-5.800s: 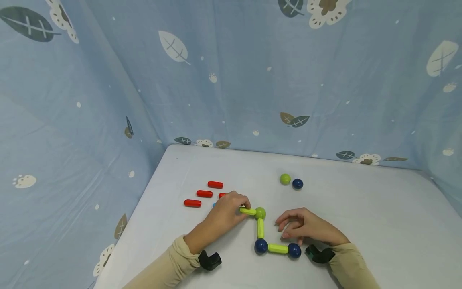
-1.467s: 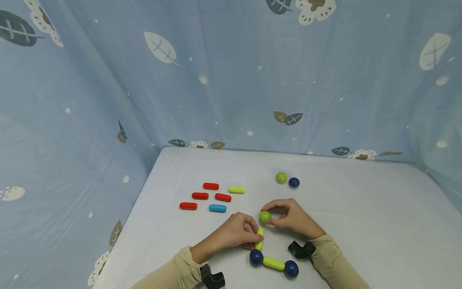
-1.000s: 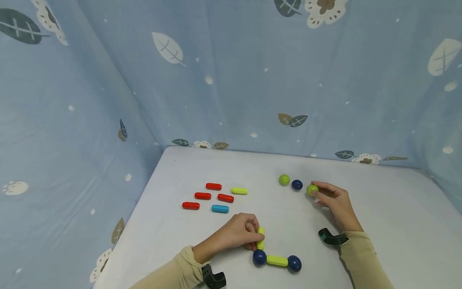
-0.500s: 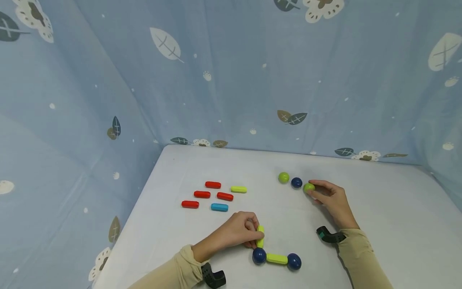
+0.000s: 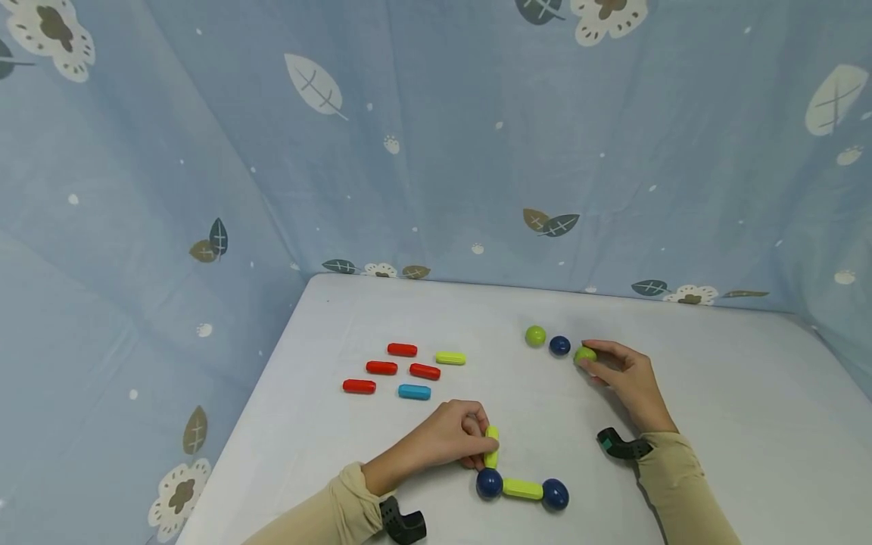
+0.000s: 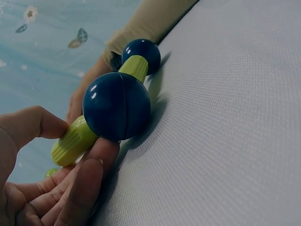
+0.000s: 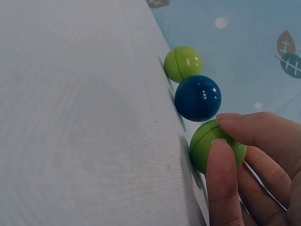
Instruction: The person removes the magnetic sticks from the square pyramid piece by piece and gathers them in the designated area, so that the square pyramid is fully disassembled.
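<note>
My left hand point(image 5: 453, 437) pinches a yellow-green rod point(image 5: 491, 446) between thumb and fingers. That rod joins a dark blue ball point(image 5: 489, 484), from which a second yellow-green rod point(image 5: 523, 489) runs right to another dark blue ball point(image 5: 555, 494). In the left wrist view the thumb and fingers lie round the held rod point(image 6: 71, 143), close to the nearer blue ball point(image 6: 117, 106). At the back right, my right hand point(image 5: 630, 378) pinches a green ball point(image 5: 583, 354). The right wrist view shows this green ball point(image 7: 209, 146) at the table surface, beside a blue ball point(image 7: 198, 98).
A loose green ball point(image 5: 535, 336) and a dark blue ball point(image 5: 560, 346) stand left of the right hand. Several red rods point(image 5: 382, 368), a blue rod point(image 5: 414, 391) and a yellow-green rod point(image 5: 451, 358) lie on the white table point(image 5: 327, 462). A patterned blue curtain point(image 5: 436, 136) hangs behind.
The green ball came off the chain, along with the rod beyond it, which now lies by the red rods. My right hand carried the ball to the back right. My left hand kept its rod.
</note>
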Motion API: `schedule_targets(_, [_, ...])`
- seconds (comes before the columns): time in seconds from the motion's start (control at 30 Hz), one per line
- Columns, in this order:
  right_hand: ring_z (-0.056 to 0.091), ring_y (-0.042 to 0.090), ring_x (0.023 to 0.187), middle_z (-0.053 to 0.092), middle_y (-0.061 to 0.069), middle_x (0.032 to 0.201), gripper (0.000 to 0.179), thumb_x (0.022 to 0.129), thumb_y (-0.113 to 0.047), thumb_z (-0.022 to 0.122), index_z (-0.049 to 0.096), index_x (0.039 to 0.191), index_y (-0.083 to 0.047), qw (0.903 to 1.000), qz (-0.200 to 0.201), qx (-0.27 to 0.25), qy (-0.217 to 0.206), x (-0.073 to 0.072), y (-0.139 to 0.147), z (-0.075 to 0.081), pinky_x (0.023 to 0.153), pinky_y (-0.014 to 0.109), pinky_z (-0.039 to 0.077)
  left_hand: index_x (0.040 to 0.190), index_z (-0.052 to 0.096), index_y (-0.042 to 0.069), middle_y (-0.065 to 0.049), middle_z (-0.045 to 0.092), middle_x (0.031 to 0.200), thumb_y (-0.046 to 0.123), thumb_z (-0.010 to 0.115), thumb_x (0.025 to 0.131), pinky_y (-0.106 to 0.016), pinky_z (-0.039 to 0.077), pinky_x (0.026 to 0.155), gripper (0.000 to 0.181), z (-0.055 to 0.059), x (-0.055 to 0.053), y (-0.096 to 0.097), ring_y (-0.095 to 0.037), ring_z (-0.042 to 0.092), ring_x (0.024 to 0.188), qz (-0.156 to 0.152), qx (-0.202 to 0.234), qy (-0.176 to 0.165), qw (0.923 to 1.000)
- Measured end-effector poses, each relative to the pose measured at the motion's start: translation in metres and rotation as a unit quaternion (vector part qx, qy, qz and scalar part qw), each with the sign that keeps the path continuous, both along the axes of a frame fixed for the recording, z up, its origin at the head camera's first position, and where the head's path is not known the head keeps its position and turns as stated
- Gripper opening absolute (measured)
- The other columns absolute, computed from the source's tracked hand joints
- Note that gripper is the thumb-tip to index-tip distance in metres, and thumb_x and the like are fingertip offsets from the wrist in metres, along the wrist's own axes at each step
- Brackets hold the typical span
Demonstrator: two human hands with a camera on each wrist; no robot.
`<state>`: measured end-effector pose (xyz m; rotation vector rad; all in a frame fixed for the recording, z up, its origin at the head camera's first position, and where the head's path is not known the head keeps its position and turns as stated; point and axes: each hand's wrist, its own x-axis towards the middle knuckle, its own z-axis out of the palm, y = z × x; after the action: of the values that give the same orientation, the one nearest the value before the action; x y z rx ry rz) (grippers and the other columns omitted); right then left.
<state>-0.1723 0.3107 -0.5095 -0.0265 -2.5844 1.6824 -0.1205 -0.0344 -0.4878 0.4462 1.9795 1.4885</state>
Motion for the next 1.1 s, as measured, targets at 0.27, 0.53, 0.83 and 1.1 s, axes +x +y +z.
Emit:
schedule_targets(0.27, [0.061, -0.012, 0.111, 0.066, -0.007, 0.13, 0.053, 0.093, -0.029, 0.079, 0.064, 0.136, -0.001, 0.9999, 0.002, -0.01, 0.01, 0.001, 0.001, 0.002, 0.074, 0.022, 0.061, 0.091, 0.064, 0.012, -0.006, 0.075, 0.069, 0.016, 0.074, 0.089, -0.018, 0.053, 0.054, 0.011, 0.001, 0.0, 0.001, -0.008, 0.069, 0.057, -0.003, 0.002, -0.001, 1.0])
schedule_targets(0.53, [0.068, 0.0, 0.112, 0.075, -0.013, 0.114, 0.037, 0.096, -0.018, 0.075, 0.067, 0.125, 0.002, 0.989, -0.069, -0.107, 0.075, 0.006, -0.004, 0.012, 0.057, 0.019, 0.052, 0.115, 0.07, 0.012, 0.004, 0.075, 0.078, 0.019, 0.074, 0.094, -0.019, 0.056, 0.061, 0.023, 0.004, -0.002, -0.001, -0.005, 0.069, 0.065, -0.046, -0.008, 0.039, 0.9982])
schedule_targets(0.83, [0.067, 0.002, 0.093, 0.075, -0.012, 0.108, 0.031, 0.095, -0.011, 0.075, 0.068, 0.12, 0.006, 0.9921, 0.017, -0.074, 0.1, 0.009, -0.024, 0.02, 0.048, 0.028, 0.046, 0.115, 0.067, 0.021, 0.015, 0.074, 0.09, 0.022, 0.075, 0.095, -0.012, 0.052, 0.072, 0.021, 0.029, 0.001, -0.006, 0.008, 0.063, 0.08, -0.077, -0.102, 0.281, 0.9511])
schedule_targets(1.1, [0.072, 0.006, 0.084, 0.077, 0.011, 0.107, 0.03, 0.095, -0.015, 0.075, 0.07, 0.121, 0.0, 0.9768, 0.214, -0.006, -0.012, 0.01, -0.038, 0.018, 0.05, 0.031, 0.053, 0.105, 0.07, 0.019, 0.011, 0.076, 0.102, 0.013, 0.08, 0.089, -0.008, 0.051, 0.075, 0.019, 0.041, 0.003, -0.01, 0.005, 0.067, 0.085, -0.079, -0.149, 0.417, 0.8934])
